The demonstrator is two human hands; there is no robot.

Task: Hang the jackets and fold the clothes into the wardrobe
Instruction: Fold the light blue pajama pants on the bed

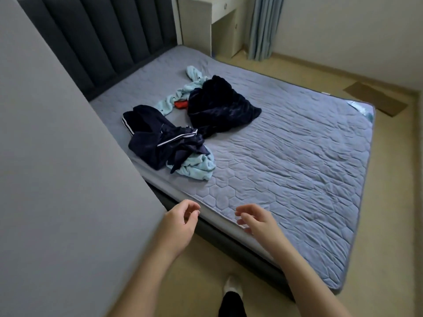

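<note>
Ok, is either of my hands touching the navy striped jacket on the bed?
Apart. The head view shows the left hand and right hand near the mattress edge, with bare quilted mattress between them and the navy striped jacket.

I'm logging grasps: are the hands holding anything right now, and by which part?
Nothing is held. The left hand and right hand hover empty, fingers loosely curled, near the edge of the grey quilted mattress.
</note>
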